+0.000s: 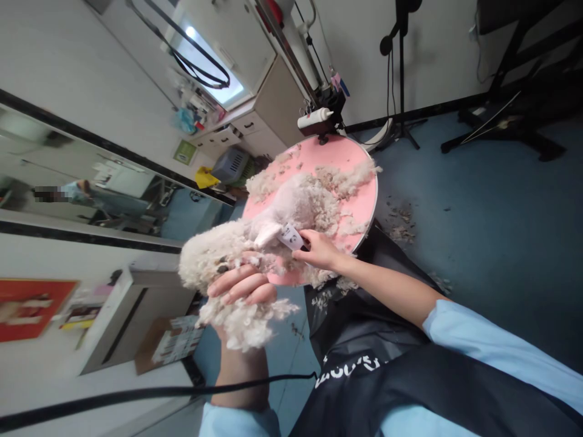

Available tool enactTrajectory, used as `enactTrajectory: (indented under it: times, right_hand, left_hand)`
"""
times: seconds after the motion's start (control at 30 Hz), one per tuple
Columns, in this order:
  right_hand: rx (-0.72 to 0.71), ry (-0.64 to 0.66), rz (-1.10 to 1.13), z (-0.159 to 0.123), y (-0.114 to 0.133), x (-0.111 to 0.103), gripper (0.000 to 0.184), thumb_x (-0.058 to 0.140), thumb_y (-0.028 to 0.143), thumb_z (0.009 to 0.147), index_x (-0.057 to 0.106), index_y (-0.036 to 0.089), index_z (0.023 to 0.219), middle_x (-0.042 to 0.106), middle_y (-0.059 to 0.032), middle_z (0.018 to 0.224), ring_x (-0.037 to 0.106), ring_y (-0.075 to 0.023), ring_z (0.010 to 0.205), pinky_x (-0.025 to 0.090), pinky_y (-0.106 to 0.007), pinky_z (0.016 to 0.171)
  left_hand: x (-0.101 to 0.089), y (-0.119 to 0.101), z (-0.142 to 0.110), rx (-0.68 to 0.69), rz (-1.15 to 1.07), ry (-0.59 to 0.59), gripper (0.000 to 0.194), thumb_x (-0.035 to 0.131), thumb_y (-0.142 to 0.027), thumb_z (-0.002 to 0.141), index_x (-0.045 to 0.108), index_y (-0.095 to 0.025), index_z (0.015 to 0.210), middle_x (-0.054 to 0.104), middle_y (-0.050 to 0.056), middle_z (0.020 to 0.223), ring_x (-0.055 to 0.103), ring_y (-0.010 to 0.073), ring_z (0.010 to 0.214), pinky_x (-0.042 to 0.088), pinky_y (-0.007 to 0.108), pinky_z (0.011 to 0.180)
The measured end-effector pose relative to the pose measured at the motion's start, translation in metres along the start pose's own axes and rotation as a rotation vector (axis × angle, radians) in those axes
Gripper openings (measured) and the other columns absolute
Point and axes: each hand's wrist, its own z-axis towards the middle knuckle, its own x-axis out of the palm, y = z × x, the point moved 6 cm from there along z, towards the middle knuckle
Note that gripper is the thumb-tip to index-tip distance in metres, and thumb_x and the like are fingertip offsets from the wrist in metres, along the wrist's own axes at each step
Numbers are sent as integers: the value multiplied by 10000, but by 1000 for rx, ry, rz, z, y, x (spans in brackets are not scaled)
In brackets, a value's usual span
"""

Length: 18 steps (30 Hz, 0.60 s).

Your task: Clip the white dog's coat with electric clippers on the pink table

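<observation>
A curly cream-coloured dog [214, 246] is on the round pink grooming table [328, 155]. Its body is clipped short, while the head is still thick with fluffy fur. My left hand [243, 284] is wrapped round the lower part of the dog's head, with long fur spilling out below the fingers; which part of the face it grips is hidden. In my right hand [319, 249] is a white hair clipper [291, 237], its front end against the dog near the neck and shoulder. Loose clumps of cut fur [350, 179] lie around the dog.
A white bottle [315, 118] and scissors sit in a holder at the table's far edge. Cut fur [401, 221] litters the blue floor. A black cable [159, 393] crosses the lower left. Black stands, cabinets [255, 121] and a mirror surround the table.
</observation>
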Motion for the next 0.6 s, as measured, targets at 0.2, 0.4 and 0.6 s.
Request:
enactTrajectory:
  times: [0.2,0.4,0.6]
  right_hand:
    - [-133,7,39,3,7,-6,492,692,193,747,636,165,1235,671,-81,1094,608,-188,881,467,-306,799]
    - [-303,-40,37,-2,28,-23,490,656,131,745,619,153,1233,666,-111,1176,618,-230,1054,479,-348,905]
    - [75,4,158,-10,-3,0,423,729,281,725,649,167,1124,722,-63,987,664,-204,850,498,-292,716]
  left_hand:
    - [0,0,0,13,-215,-2,342,518,-27,929,552,-196,633,648,-103,559,541,-11,435,371,104,424]
    - [3,2,1,-5,-285,57,346,516,-4,924,603,-200,652,685,-103,587,597,-6,474,401,94,430]
    - [14,5,2,16,-286,89,345,520,-45,941,584,-200,639,699,-114,614,586,-17,477,396,81,451]
